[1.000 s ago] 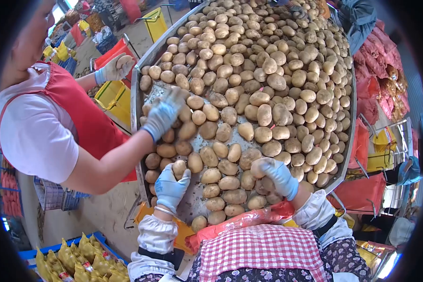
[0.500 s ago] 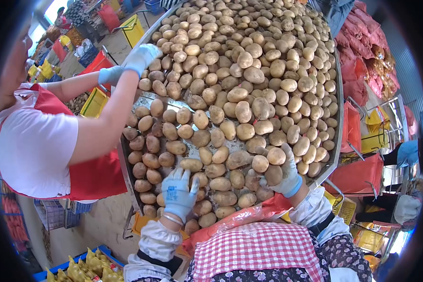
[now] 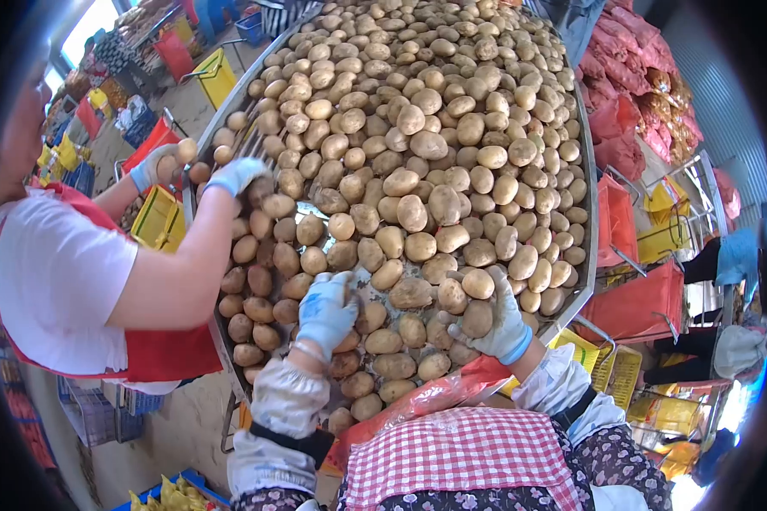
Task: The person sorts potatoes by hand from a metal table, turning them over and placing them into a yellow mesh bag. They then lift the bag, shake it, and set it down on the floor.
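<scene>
Potatoes (image 3: 411,213) are heaped on a metal-edged sorting table (image 3: 581,300), thick at the far side and in a thinner layer near me. My left hand (image 3: 326,313), in a light blue and white glove, is over the near-left potatoes with its fingers curled down. What lies under those fingers is hidden. At the near right, my right hand (image 3: 504,328), gloved alike, is wrapped around the side of potatoes, with one potato (image 3: 477,319) against the palm and another potato (image 3: 478,284) by the fingertips.
On the left, a co-worker in a red apron (image 3: 175,353) reaches over the table with gloved hands; one hand holds potatoes, and metal tines (image 3: 251,140) show by the other. Red mesh sacks (image 3: 626,77) are piled at right. Red plastic (image 3: 426,396) lies along the near edge.
My left hand has moved farther onto the table and its fingers have curled. My right hand stays around the potatoes. The co-worker's hands have drawn apart, and the view has shifted slightly.
</scene>
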Demonstrator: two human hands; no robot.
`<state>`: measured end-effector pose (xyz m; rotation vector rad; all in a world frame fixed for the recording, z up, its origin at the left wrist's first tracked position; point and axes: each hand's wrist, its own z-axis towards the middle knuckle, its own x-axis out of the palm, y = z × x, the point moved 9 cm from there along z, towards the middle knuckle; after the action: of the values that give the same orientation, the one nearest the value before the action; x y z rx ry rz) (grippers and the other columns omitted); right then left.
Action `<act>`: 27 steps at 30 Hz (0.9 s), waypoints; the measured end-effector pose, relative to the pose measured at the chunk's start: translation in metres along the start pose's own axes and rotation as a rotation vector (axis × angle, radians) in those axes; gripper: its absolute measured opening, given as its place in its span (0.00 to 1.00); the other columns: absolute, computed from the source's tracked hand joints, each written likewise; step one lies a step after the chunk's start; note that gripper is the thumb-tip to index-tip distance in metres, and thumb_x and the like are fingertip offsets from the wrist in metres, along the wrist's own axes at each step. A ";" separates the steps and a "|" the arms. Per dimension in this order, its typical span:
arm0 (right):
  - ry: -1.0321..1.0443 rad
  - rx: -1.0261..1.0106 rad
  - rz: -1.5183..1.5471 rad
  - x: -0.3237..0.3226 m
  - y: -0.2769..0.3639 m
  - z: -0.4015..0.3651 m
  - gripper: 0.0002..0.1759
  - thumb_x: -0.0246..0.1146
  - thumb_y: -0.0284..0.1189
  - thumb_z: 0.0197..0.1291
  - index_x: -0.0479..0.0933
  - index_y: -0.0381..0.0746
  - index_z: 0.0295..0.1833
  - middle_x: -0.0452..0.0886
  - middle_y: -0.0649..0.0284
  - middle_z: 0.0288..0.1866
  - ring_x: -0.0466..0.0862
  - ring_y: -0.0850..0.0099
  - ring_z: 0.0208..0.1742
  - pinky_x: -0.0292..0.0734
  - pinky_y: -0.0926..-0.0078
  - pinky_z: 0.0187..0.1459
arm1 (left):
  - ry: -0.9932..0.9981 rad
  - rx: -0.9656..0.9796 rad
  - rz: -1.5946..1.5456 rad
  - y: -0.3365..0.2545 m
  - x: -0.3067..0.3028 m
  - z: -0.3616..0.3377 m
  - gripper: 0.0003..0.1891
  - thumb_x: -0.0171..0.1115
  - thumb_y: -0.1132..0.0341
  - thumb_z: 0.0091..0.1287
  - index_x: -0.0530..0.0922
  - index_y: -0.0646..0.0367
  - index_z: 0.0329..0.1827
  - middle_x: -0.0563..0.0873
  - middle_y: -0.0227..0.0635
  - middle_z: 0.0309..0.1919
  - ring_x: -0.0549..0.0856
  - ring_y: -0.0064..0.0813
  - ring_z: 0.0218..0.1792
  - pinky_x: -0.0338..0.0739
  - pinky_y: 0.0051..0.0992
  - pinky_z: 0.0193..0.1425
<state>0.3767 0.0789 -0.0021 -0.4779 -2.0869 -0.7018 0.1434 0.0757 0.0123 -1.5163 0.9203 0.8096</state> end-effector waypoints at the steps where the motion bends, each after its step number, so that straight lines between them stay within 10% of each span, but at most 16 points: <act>1: 0.144 -0.059 -0.080 0.009 0.003 -0.004 0.34 0.54 0.49 0.66 0.57 0.46 0.72 0.70 0.59 0.67 0.74 0.62 0.64 0.67 0.55 0.67 | -0.164 0.031 -0.152 -0.002 -0.014 -0.005 0.22 0.64 0.68 0.56 0.78 0.50 0.57 0.79 0.46 0.45 0.81 0.47 0.49 0.75 0.40 0.54; 4: 0.294 0.058 0.088 0.015 -0.006 -0.011 0.36 0.56 0.48 0.66 0.53 0.48 0.74 0.66 0.60 0.70 0.72 0.65 0.66 0.62 0.57 0.71 | -0.395 0.201 -0.236 -0.031 -0.029 -0.007 0.28 0.61 0.70 0.58 0.73 0.45 0.65 0.78 0.46 0.47 0.80 0.46 0.50 0.76 0.40 0.56; 6: 0.186 -0.082 -0.050 0.013 -0.003 -0.011 0.35 0.55 0.48 0.67 0.54 0.48 0.74 0.67 0.59 0.69 0.71 0.61 0.67 0.64 0.54 0.69 | 0.072 0.035 0.170 -0.050 0.012 0.015 0.31 0.59 0.70 0.59 0.68 0.44 0.69 0.77 0.45 0.50 0.81 0.45 0.50 0.77 0.42 0.54; 8: 0.104 -0.148 -0.088 0.015 0.003 -0.014 0.35 0.54 0.50 0.67 0.56 0.48 0.74 0.68 0.58 0.69 0.70 0.55 0.67 0.65 0.51 0.67 | 0.082 0.086 0.292 -0.066 0.028 0.028 0.32 0.58 0.71 0.61 0.66 0.43 0.71 0.78 0.44 0.47 0.82 0.44 0.48 0.79 0.42 0.48; 16: -0.148 -0.381 -0.233 -0.034 0.022 -0.037 0.37 0.61 0.41 0.65 0.53 0.48 0.74 0.69 0.60 0.67 0.73 0.63 0.64 0.69 0.60 0.66 | -0.253 0.340 0.338 -0.073 0.045 0.007 0.26 0.52 0.72 0.64 0.70 0.44 0.67 0.75 0.48 0.53 0.83 0.48 0.43 0.80 0.42 0.44; 18: 0.184 -0.065 0.248 0.000 0.002 -0.043 0.33 0.49 0.57 0.67 0.67 0.47 0.68 0.73 0.58 0.65 0.76 0.54 0.61 0.77 0.51 0.52 | -0.025 0.158 0.306 -0.063 0.054 0.024 0.28 0.52 0.72 0.64 0.66 0.43 0.69 0.75 0.48 0.52 0.82 0.49 0.46 0.80 0.43 0.46; 20: -0.087 -0.297 -0.205 -0.021 0.015 -0.039 0.34 0.49 0.58 0.67 0.66 0.47 0.69 0.74 0.58 0.65 0.76 0.54 0.62 0.77 0.52 0.53 | -0.057 0.035 0.300 -0.060 0.050 0.039 0.30 0.55 0.71 0.63 0.64 0.43 0.70 0.75 0.48 0.52 0.82 0.48 0.49 0.79 0.43 0.47; 24: 0.028 -0.139 0.058 -0.003 0.012 -0.044 0.33 0.48 0.58 0.67 0.67 0.48 0.68 0.74 0.57 0.64 0.77 0.51 0.62 0.79 0.53 0.51 | -0.169 0.066 0.090 -0.043 0.040 0.032 0.29 0.64 0.63 0.62 0.65 0.50 0.67 0.78 0.44 0.49 0.83 0.46 0.46 0.81 0.42 0.44; 27: 0.043 -0.140 -0.044 -0.015 0.016 -0.039 0.33 0.51 0.57 0.67 0.66 0.48 0.68 0.74 0.64 0.64 0.77 0.59 0.61 0.75 0.60 0.52 | -0.160 -0.157 -1.778 -0.021 0.039 0.001 0.24 0.58 0.63 0.70 0.64 0.58 0.67 0.78 0.33 0.52 0.83 0.28 0.46 0.81 0.26 0.52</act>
<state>0.4179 0.0648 0.0084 -0.4909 -2.0214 -0.8813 0.1797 0.0733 -0.0126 -1.6676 -0.7352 -0.3444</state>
